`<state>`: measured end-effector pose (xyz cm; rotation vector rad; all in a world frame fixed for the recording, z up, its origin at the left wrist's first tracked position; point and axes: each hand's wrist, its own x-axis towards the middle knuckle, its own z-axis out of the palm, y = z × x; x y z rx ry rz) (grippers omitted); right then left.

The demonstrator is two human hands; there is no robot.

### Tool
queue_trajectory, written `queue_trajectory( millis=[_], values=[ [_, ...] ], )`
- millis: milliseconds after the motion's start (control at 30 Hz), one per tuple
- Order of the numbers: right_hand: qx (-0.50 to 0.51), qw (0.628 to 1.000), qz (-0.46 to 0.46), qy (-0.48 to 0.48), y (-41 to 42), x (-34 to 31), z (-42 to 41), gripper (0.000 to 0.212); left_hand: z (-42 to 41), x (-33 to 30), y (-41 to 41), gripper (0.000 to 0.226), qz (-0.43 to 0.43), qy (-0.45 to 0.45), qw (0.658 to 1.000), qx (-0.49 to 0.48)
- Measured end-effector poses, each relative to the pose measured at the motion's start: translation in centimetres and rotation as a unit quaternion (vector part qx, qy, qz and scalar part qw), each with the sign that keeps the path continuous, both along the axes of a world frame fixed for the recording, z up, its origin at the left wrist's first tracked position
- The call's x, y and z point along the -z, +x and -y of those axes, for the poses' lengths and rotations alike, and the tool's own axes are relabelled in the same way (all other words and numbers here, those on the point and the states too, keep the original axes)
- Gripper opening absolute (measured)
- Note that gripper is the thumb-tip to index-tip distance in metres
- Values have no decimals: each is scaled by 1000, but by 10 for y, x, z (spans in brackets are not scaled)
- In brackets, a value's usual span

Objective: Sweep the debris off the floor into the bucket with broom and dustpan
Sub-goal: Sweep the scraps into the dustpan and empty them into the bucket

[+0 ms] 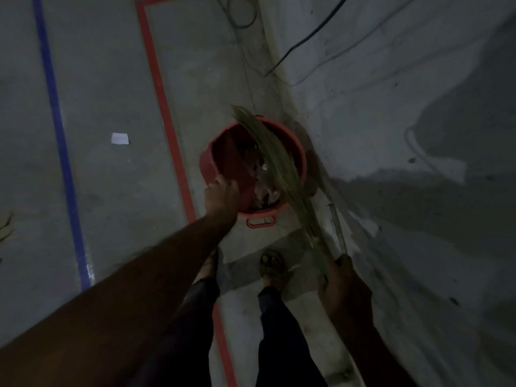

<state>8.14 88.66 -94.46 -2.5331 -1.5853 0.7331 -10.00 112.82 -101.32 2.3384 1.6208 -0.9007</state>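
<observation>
Red bucket [296, 152] sits on the floor [111, 79] near the wall [391, 107], debris [265, 188] visible inside. Left hand [220, 196] closed around the red dustpan [234, 163], tipped into the bucket mouth. Right hand [343, 280] closed on the grass broom [268, 152] at its bound end, bristles lying across the bucket opening. Broom likely light and floppy, so best held at the stiff bundle. Dustpan probably rigid plastic, light. White paper scrap [120, 138] lies on the floor left of the red tape line [164, 113], well apart from the bucket.
</observation>
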Motion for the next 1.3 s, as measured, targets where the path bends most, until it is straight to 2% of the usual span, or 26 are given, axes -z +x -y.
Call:
queue_trajectory(
  millis=[133,267,300,400,533,667,900,1033,1200,1300],
  values=[
    [-15,999,-11,42,1,-28,17,61,18,-36,-17,45,43,-10,998,-39],
    [-11,998,-58,36,-5,-55,30,33,55,-81,-49,54,88,-21,992,-91],
    [-11,997,-63,31,-5,-61,31,33,67,-92,-59,56,110,-19,987,-113],
    [-74,991,-95,49,-13,-77,24,55,101,-123,-93,58,162,3,969,-185],
    [-142,972,-156,105,-33,-113,2,57,139,-169,-130,45,180,36,946,-269],
    [-254,949,-152,111,-55,-135,-20,67,170,-209,-166,41,187,98,917,-337],
    [-405,897,-119,132,-121,-167,-51,68,196,-261,-242,32,184,215,859,-427],
    [-455,874,-92,146,-184,-186,-69,67,224,-273,-301,30,174,239,828,-477],
    [-509,845,-82,140,-283,-201,-73,86,271,-281,-386,27,158,260,781,-546],
    [-519,844,-64,117,-326,-206,-76,90,285,-280,-422,31,148,257,767,-569]
  ],
)
